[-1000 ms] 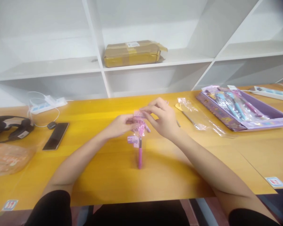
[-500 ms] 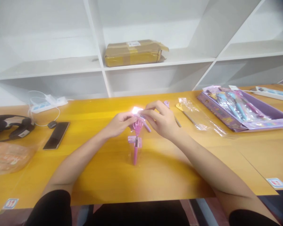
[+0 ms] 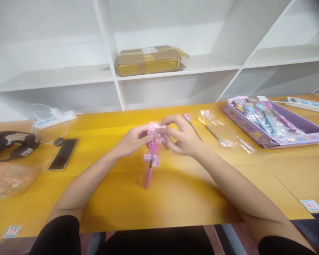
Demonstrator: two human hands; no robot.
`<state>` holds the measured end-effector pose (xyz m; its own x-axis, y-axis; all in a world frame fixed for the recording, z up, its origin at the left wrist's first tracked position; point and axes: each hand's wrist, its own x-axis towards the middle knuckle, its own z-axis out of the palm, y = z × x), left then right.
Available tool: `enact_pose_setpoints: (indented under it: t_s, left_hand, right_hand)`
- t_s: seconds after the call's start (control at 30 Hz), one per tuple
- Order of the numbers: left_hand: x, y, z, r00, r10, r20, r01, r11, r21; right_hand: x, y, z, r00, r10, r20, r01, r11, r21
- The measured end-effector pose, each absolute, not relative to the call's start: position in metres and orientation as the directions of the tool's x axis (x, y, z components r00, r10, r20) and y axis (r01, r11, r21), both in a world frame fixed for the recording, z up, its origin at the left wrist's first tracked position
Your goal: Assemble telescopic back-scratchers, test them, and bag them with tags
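Observation:
Between my hands hangs a pink back scratcher [image 3: 149, 173] with a claw-shaped head, inside a clear plastic sleeve. Its claw end is up and its handle points down towards me. My left hand [image 3: 135, 141] is closed, pinching the sleeve's top beside the pink header card [image 3: 153, 127]. On the other side, my right hand [image 3: 179, 136] pinches the same top edge with bent fingers. A small printed label [image 3: 155, 160] shows behind the shaft. Beyond my right hand lie a purple back scratcher [image 3: 188, 118] and a yellow back scratcher [image 3: 202, 121].
At the right, a purple display box [image 3: 271, 144] holds several wrapped back scratchers. Clear plastic wrappers [image 3: 236, 141] lie beside it. To the left are a phone [image 3: 63, 154], a black headset [image 3: 13, 145], an orange bag [image 3: 13, 179] and a power strip [image 3: 55, 118]. A carton [image 3: 149, 60] sits on the shelf.
The pink back scratcher's handle has swung slightly left. The header card has tilted, losing its bright glare and showing its pink print. Both hands keep their pinch in nearly the same place.

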<state>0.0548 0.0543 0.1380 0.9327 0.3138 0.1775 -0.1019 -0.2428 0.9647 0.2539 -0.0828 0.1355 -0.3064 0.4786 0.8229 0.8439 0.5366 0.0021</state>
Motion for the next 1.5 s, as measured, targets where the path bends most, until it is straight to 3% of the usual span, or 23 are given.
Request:
enact_pose_setpoints:
  t_s: [0.17, 0.27, 0.37, 0.5, 0.9, 1.27, 1.5]
  left_hand:
    - [0.057, 0.055, 0.134, 0.906, 0.363, 0.216, -0.135, -0.236, 0.962]
    - [0.058, 0.049, 0.133, 0.871, 0.430, 0.237, -0.146, -0.233, 0.961]
    - [0.058, 0.042, 0.132, 0.830, 0.494, 0.261, -0.153, -0.249, 0.956]
    - [0.057, 0.039, 0.131, 0.834, 0.484, 0.267, -0.149, -0.269, 0.952]
    - [0.060, 0.047, 0.127, 0.811, 0.518, 0.273, -0.110, -0.323, 0.940]
    - [0.059, 0.061, 0.131, 0.817, 0.506, 0.277, -0.099, -0.351, 0.931]
    - [0.056, 0.068, 0.136, 0.863, 0.445, 0.240, -0.077, -0.354, 0.932]
  right_hand:
    - [0.252, -0.081, 0.133, -0.233, 0.527, 0.817, 0.847, 0.522, -0.096]
    - [0.244, -0.078, 0.129, -0.026, 0.577, 0.816, 0.802, 0.499, -0.328]
    - [0.234, -0.074, 0.123, 0.184, 0.672, 0.718, 0.626, 0.482, -0.612]
    - [0.226, -0.073, 0.120, 0.281, 0.791, 0.543, 0.501, 0.362, -0.786]
    - [0.223, -0.077, 0.129, 0.342, 0.849, 0.402, 0.367, 0.273, -0.889]
    - [0.233, -0.075, 0.133, 0.250, 0.874, 0.416, 0.324, 0.329, -0.887]
    - [0.243, -0.076, 0.135, 0.187, 0.927, 0.326, 0.262, 0.273, -0.926]
